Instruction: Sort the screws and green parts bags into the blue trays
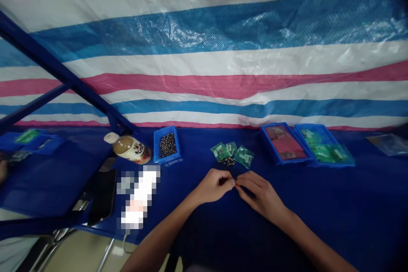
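My left hand (pixel 216 185) and my right hand (pixel 259 191) meet fingertip to fingertip over the near part of the blue table. Both are closed in a pinch, and whatever lies between the fingers is too small or hidden to name. Just beyond them is a little pile of small brass-and-dark metal parts (pixel 227 161). Around that pile lie three small green packets, among them a left packet (pixel 219 151) and a right packet (pixel 244 156).
A blue bin (pixel 155 146) of small metal parts stands left, beside a drink bottle (pixel 132 148). Rightward are a blue tray with reddish contents (pixel 283 142) and a blue tray of green packets (pixel 352 159). A dark tablet-like object (pixel 102 197) and blue metal frame (pixel 47 57) are left.
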Demonstrator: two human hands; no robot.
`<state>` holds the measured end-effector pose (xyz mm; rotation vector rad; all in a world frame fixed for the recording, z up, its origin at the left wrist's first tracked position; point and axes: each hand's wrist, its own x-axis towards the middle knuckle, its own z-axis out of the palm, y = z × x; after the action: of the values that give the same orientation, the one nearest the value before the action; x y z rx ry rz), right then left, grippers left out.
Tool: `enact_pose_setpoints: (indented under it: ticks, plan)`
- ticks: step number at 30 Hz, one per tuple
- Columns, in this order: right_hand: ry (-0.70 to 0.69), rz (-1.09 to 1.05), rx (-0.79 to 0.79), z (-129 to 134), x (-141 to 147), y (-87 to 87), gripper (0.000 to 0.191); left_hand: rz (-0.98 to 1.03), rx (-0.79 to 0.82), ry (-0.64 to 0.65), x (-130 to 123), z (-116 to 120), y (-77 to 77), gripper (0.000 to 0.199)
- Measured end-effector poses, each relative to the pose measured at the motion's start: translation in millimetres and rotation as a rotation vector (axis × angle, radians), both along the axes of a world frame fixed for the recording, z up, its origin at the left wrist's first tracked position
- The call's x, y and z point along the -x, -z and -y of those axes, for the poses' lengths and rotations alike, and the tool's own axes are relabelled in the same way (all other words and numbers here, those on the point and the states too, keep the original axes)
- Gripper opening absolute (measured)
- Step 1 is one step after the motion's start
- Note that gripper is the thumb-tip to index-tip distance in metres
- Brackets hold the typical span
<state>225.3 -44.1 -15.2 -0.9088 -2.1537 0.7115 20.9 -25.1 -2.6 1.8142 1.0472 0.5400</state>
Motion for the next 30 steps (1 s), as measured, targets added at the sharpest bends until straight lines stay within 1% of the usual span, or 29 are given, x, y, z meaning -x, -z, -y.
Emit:
enact_pose_setpoints:
  ticks: [3,5,7,8,9,11,14,16,18,19,21,22,23,24,25,27,29,30]
  plan:
    - [-0.004,0.029,-0.1,1,-3,7.1,0.021,-0.021,0.028,0.029,0,0,0.2,0.032]
    - [0.001,0.068,-0.178,1,-4,9.5,0.026,-0.046,0.017,0.036,-1,0,-1.4,0.035]
    - [0.01,0.117,-0.254,1,-5,9.8,0.029,-0.088,-0.03,0.003,0,-1,-4.9,0.034]
    - [0.02,0.137,-0.278,1,-5,9.3,0.029,-0.116,-0.07,-0.036,2,-3,-7.4,0.033]
    - [0.035,0.146,-0.287,0,-5,8.4,0.028,-0.15,-0.122,-0.093,6,-5,-10.3,0.031]
    - [0.072,0.135,-0.263,-1,-4,6.2,0.025,-0.228,-0.25,-0.265,23,-13,-17.4,0.028]
    - [0.106,0.121,-0.214,-2,-2,3.4,0.022,-0.352,-0.436,-0.602,65,-26,-28.3,0.028]
    - [0.103,0.131,-0.193,-3,0,2.7,0.021,-0.419,-0.512,-0.802,97,-32,-33.0,0.031]
    - [0.099,0.149,-0.184,-3,1,2.8,0.02,-0.504,-0.561,-0.942,123,-36,-33.9,0.032]
    - [0.098,0.158,-0.179,-3,1,3.1,0.019,-0.602,-0.593,-0.994,132,-37,-33.1,0.033]
    - [0.101,0.176,-0.169,-3,2,4.1,0.019,-0.729,-0.653,-1.035,139,-38,-29.9,0.033]
    - [0.106,0.183,-0.165,-4,1,4.6,0.019,-0.754,-0.684,-1.024,136,-38,-27.9,0.032]
    - [0.114,0.191,-0.161,-4,1,5.1,0.019,-0.738,-0.711,-0.989,130,-38,-25.6,0.032]
    - [0.123,0.198,-0.156,-4,1,5.6,0.019,-0.699,-0.732,-0.928,121,-38,-23.0,0.031]
    - [0.135,0.205,-0.152,-5,0,6.1,0.019,-0.647,-0.745,-0.84,110,-37,-19.9,0.029]
    - [0.156,0.22,-0.144,-6,-1,7.2,0.021,-0.536,-0.742,-0.588,84,-34,-11.9,0.024]
    - [0.169,0.233,-0.138,-7,-1,8.2,0.022,-0.47,-0.727,-0.317,59,-29,-1.3,0.02]
    - [0.172,0.238,-0.136,-8,-1,8.5,0.022,-0.46,-0.721,-0.245,49,-27,4.5,0.019]
